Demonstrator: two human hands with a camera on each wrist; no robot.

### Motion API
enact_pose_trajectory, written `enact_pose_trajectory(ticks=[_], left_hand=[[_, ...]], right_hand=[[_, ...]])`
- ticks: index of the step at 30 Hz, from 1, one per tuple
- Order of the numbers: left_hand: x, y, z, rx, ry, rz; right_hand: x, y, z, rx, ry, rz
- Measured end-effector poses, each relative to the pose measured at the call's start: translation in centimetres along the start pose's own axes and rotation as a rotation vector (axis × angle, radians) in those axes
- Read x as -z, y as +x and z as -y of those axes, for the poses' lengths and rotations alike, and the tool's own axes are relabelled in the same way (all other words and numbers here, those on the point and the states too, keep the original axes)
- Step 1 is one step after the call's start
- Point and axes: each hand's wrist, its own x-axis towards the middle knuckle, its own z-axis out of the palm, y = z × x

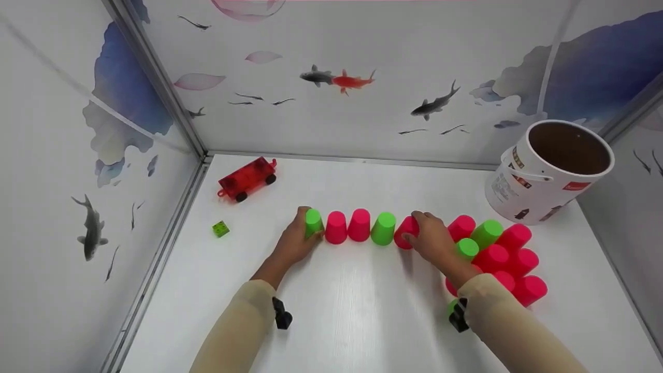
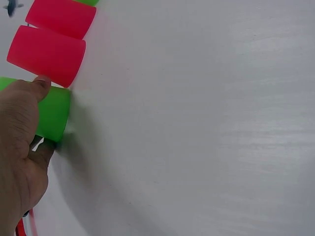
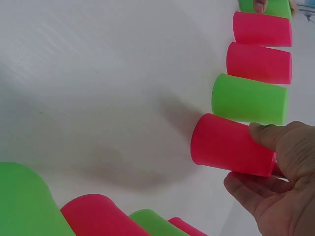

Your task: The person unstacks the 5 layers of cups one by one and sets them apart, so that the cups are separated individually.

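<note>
A row of upside-down cups runs across the white table. My left hand (image 1: pixel 299 239) grips the green cup (image 1: pixel 313 223) at the row's left end, thumb and fingers on opposite sides of it. Beside it stand two pink-red cups, the nearer one (image 1: pixel 336 228) and a second (image 1: pixel 359 226), then another green cup (image 2: pixel 88 1) (image 1: pixel 383 229). At the right end my right hand (image 3: pixel 290 172) pinches a pink-red cup (image 3: pixel 231 145) between thumb and fingers, close beside the green one. Under and beyond my right forearm is a cluster of pink-red and green cups (image 1: pixel 518 237).
A white bucket (image 1: pixel 500 189) with a handle stands at the back right. Toward the back left lies a red toy wagon (image 1: pixel 247 180) with black wheels, and a small green block (image 1: pixel 220 229) sits in front of it. Printed walls enclose the table (image 1: pixel 342 321).
</note>
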Motion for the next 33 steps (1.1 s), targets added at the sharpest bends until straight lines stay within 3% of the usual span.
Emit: enact_pose_trajectory(ticks=[8,14,24,29,33], left_hand=[[0.2,-0.1,-0.1,0.011,-0.003,0.006],[0.2,-0.1,-0.1,0.020,-0.001,0.006],[0.0,0.1,0.0,0.003,0.001,-0.010],[0.1,0.1,0.1,0.003,0.004,-0.010],[0.0,0.0,0.0,0.016,0.000,-0.005]], right_hand=[[1.7,0.6,-1.9,-0.040,0.001,-0.010],[2.5,1.2,-3.2,-0.049,-0.015,0.032],[2.5,1.0,-2.7,-0.046,-0.048,0.029],[2.3,0.5,-1.4,0.005,-0.060,-0.044],[1.4,0.0,0.1,0.087,-0.122,-0.164]])
